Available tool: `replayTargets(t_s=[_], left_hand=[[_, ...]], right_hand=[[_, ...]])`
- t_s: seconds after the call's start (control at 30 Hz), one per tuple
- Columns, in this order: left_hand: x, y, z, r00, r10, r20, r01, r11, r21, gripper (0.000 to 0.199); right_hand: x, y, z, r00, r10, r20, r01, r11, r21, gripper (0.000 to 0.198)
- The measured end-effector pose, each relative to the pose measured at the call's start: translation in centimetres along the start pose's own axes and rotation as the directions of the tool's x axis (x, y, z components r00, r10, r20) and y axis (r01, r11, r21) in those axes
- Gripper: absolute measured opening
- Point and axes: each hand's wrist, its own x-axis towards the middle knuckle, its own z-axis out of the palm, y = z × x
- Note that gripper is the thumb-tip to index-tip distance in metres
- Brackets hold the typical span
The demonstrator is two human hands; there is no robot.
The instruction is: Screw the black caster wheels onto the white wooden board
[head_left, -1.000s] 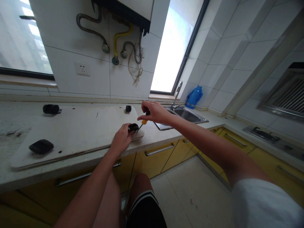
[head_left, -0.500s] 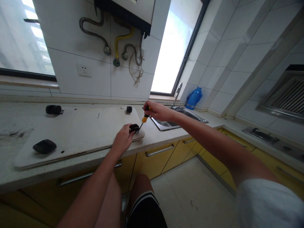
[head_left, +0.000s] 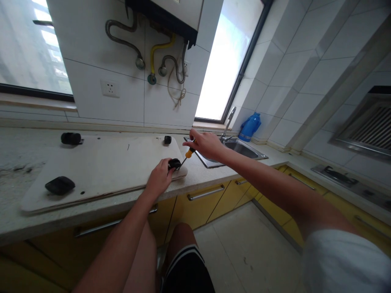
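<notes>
A long white board (head_left: 106, 162) with rounded corners lies on the countertop, black caster wheels fixed near its corners. My left hand (head_left: 159, 176) grips the near right caster wheel (head_left: 174, 163), fingers and thumb closed around its side. In my right hand (head_left: 207, 144) is a screwdriver (head_left: 189, 154) with a yellow and black handle. Its shaft slants down to the left, and the tip meets the base of that caster; the screw itself is too small to see. One finger of the right hand sticks out past the handle.
A steel sink (head_left: 244, 148) with a tap (head_left: 228, 122) is set in the counter to the right, a blue jug-like container (head_left: 249, 127) behind it. Hoses hang below the water heater (head_left: 171, 16). Yellow cabinets (head_left: 201, 207) front the counter; a gas stove (head_left: 342, 177) stands far right.
My right hand has turned and shifted slightly right on the screwdriver handle, one finger now stretched out. My left hand stays on the caster wheel. The view has shifted a little.
</notes>
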Motion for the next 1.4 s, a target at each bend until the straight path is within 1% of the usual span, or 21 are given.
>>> replayTargets(t_s=[0.1,0.13,0.17,0.23,0.27,0.33,0.4,0.47,0.5,0.57,0.63,0.7,0.77,0.8,0.9,0.97,1.03,1.13,1.23,1.4], left_hand=[[0.0,0.0,0.0,1.0,0.0,0.0,0.0,1.0,0.004,0.033],[0.0,0.0,0.0,1.0,0.0,-0.001,0.0,1.0,0.007,0.033],[0.0,0.1,-0.1,1.0,0.002,-0.001,-0.002,1.0,0.011,0.033],[0.0,0.1,-0.1,1.0,0.001,0.002,-0.001,1.0,0.02,0.032],[0.0,0.1,-0.1,1.0,-0.001,0.004,0.001,1.0,0.025,0.032],[0.0,0.2,-0.2,1.0,-0.003,0.005,0.003,0.999,0.034,0.033],[-0.1,0.2,-0.2,1.0,-0.004,-0.001,0.005,0.999,0.037,0.033],[-0.1,0.1,-0.1,1.0,-0.011,-0.011,0.011,0.999,0.032,0.032],[-0.2,0.1,-0.1,1.0,-0.017,-0.015,0.017,1.0,0.026,0.032],[-0.2,0.0,-0.1,0.999,-0.031,-0.016,0.031,0.999,0.014,0.032],[-0.3,-0.1,0.0,0.999,-0.042,-0.008,0.042,0.999,0.005,0.032],[-0.3,-0.2,-0.1,0.999,-0.048,0.005,0.048,0.999,-0.001,0.032],[-0.2,-0.2,-0.2,0.999,-0.052,0.013,0.052,0.999,-0.002,0.032],[-0.2,-0.2,-0.2,0.998,-0.055,0.016,0.055,0.998,-0.002,0.032],[-0.2,-0.1,-0.3,0.998,-0.063,0.017,0.063,0.998,0.003,0.032],[-0.2,-0.1,-0.4,0.998,-0.065,0.017,0.065,0.998,0.002,0.032],[-0.3,-0.1,-0.4,0.998,-0.067,0.017,0.067,0.998,-0.004,0.032],[-0.3,-0.2,-0.3,0.997,-0.071,0.012,0.071,0.997,-0.006,0.031],[-0.3,-0.1,-0.3,0.997,-0.08,0.004,0.08,0.997,-0.005,0.032],[-0.3,0.8,-0.5,0.997,-0.073,0.04,0.072,0.997,0.032,0.04]], right_hand=[[0.3,0.2,0.3,0.997,-0.066,0.05,0.063,0.997,0.047,0.051],[0.3,0.2,0.3,0.995,-0.084,0.052,0.081,0.995,0.058,0.051],[0.4,0.2,0.4,0.996,-0.085,0.036,0.082,0.995,0.059,0.046],[0.6,0.4,0.4,0.998,-0.041,-0.038,0.043,0.998,0.042,0.032],[0.8,0.6,0.3,0.996,-0.007,-0.087,0.011,0.999,0.039,0.032],[1.2,1.4,-0.1,0.979,0.071,-0.19,-0.06,0.996,0.064,0.042],[1.7,2.8,-0.4,0.936,0.174,-0.306,-0.137,0.981,0.137,0.05],[2.2,4.5,0.2,0.863,0.297,-0.408,-0.205,0.945,0.253,0.058],[2.4,5.2,1.0,0.825,0.355,-0.439,-0.224,0.919,0.324,0.063],[2.7,6.3,3.9,0.757,0.468,-0.456,-0.235,0.846,0.479,0.071],[3.1,6.7,7.8,0.699,0.585,-0.412,-0.232,0.73,0.642,0.075],[3.7,6.3,12.0,0.631,0.704,-0.327,-0.224,0.568,0.792,0.077],[4.4,5.6,15.7,0.571,0.792,-0.217,-0.199,0.39,0.899,0.071],[4.7,5.2,17.2,0.548,0.821,-0.16,-0.183,0.304,0.935,0.064],[5.4,4.4,20.5,0.498,0.867,-0.005,-0.14,0.086,0.986,0.043],[5.6,4.2,22.0,0.476,0.876,0.072,-0.12,-0.016,0.993,0.037],[5.5,4.3,23.1,0.464,0.877,0.123,-0.106,-0.083,0.991,0.037],[5.5,4.7,24.0,0.451,0.879,0.155,-0.085,-0.13,0.988,0.038],[5.5,5.2,24.5,0.446,0.881,0.159,-0.077,-0.14,0.987,0.038],[5.5,5.2,24.6,0.453,0.88,0.144,-0.08,-0.121,0.989,0.037]])
